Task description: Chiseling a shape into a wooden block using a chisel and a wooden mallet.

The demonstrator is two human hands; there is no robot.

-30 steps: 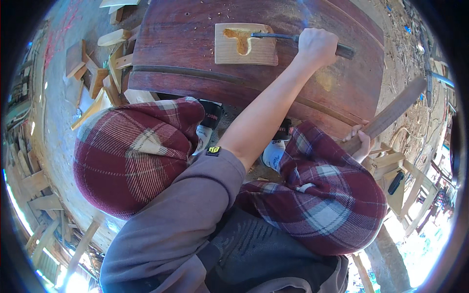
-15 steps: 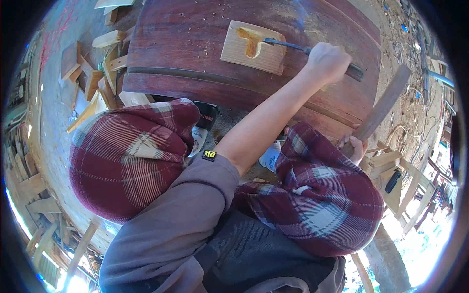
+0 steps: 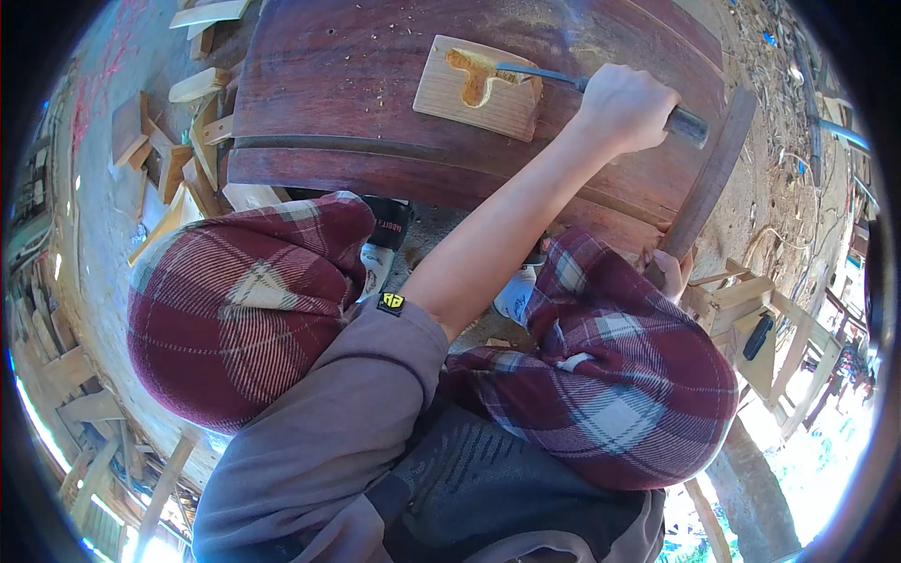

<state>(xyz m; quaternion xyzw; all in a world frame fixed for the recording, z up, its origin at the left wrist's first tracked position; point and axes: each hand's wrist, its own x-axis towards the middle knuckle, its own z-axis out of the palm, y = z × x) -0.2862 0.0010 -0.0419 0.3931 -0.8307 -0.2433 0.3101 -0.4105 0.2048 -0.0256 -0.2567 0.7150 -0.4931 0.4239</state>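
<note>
A pale wood block [image 3: 439,101] with a T-shaped recess [image 3: 472,83] cut into its top lies on a dark reddish wooden bench. My left hand [image 3: 627,105] is wrapped round a chisel [image 3: 542,74]. Its blade leans low with the tip at the right end of the recess, and the dark handle end sticks out beyond my fist. Lower right, my right hand [image 3: 670,274] grips the near end of a long brown wooden bar [image 3: 715,174], partly hidden behind my right knee. The bar's upper part stands just right of the handle end, apparently a small gap away.
The reddish wooden bench top [image 3: 328,94] carries scattered chips and a long groove near its front edge. Wood offcuts [image 3: 174,169] lie on the ground at left. My plaid-covered knees [image 3: 249,314] flank the work. A wooden frame [image 3: 751,310] stands at lower right.
My right hand has swung the bar leftward, bringing it close to the chisel's handle end. The chisel handle has tilted slightly in my left fist. The whole view has shifted a little.
</note>
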